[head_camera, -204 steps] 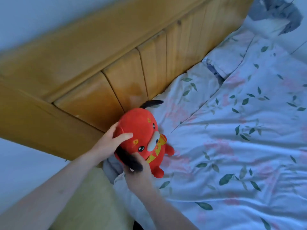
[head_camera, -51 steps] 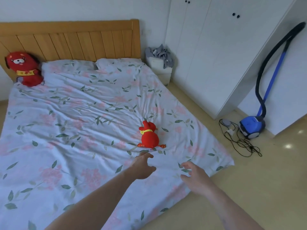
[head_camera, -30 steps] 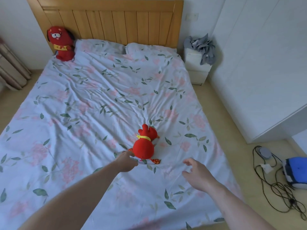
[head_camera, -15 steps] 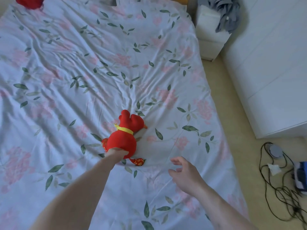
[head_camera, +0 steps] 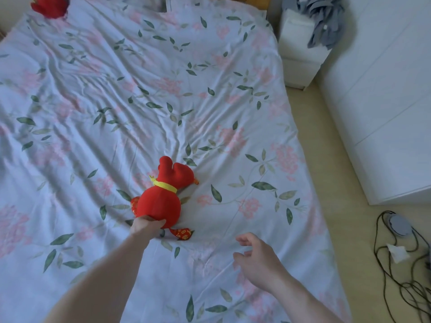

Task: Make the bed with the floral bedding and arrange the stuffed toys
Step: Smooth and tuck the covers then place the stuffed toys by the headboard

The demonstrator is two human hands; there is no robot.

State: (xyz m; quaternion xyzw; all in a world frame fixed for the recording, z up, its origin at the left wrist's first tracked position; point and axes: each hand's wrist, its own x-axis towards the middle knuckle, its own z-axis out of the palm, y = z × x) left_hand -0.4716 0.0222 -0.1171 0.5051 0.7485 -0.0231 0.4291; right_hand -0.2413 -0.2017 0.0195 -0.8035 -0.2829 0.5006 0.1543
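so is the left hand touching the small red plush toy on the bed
Touching. The head view shows the left hand with fingers curled around the bottom edge of the small red plush toy, with no gap between them.

We look down on a pale yellowish floor [head_camera: 312, 159] running along the right side of the bed. A white nightstand [head_camera: 300, 54] stands at the top, with a heap of grey clothes [head_camera: 324, 22] on it. Beside it, a white wardrobe [head_camera: 382, 101] fills the right edge. Dark cables [head_camera: 401, 280] lie tangled on the floor near a round grey disc [head_camera: 397, 224]. Soft daylight falls evenly.
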